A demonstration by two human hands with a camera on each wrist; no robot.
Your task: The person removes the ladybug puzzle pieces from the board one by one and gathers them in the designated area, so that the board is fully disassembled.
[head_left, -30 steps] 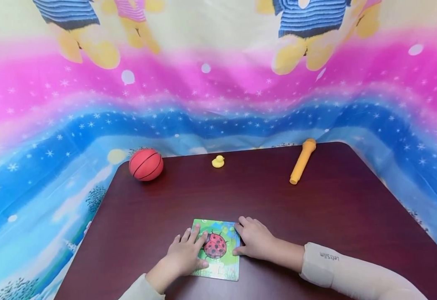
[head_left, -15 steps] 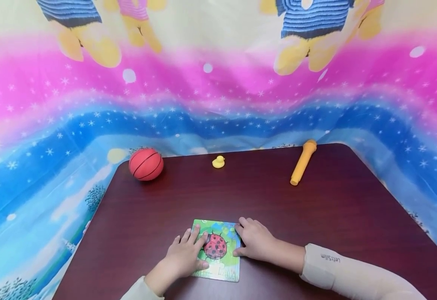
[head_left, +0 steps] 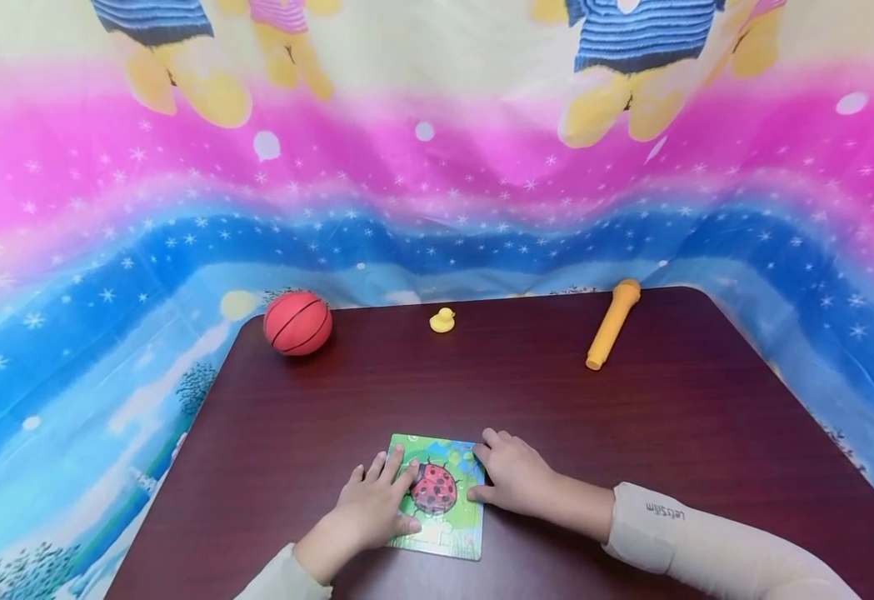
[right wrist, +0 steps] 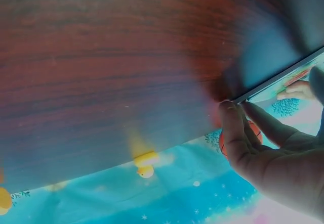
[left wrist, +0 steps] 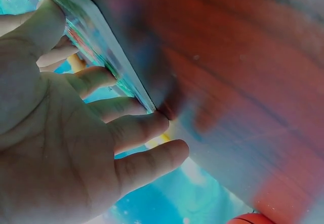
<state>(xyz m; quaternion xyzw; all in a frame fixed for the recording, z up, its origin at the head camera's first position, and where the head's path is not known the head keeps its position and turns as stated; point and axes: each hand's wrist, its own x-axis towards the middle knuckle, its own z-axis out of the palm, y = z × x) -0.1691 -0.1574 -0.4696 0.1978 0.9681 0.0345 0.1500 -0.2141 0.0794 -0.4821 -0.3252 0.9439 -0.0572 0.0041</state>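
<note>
While a square ladybug puzzle (head_left: pixel 447 533) lies flat on the dark, shiny table (head_left: pixel 377 383), near the person's side, both hands touch it. The left hand (head_left: pixel 372 510) is at its left side. Its fingers are spread apart, with the thumb low on the puzzle and the pointing finger near the ladybug's black head. The little finger sticks out past the puzzle's edge. The right hand (head_left: pixel 515 475) is at the other side. Its fingers are a little bent and touch the puzzle near the far right corner, and its thumb touches the same side lower down.

The ladybug (head_left: pixel 435 490) is red with black spots, on a green picture with some blue at the top.

Far back on the table, a red ball (head_left: pixel 297 323) with black lines sits near the left corner. A little yellow duck (head_left: pixel 442 320) is in between, and a yellow-orange microphone (head_left: pixel 612 325) lies on the right. Behind them hangs a bright cloth (head_left: pixel 437 187) with pink and blue bands and white stars. Both arms have pale sleeves (head_left: pixel 729 537).
</note>
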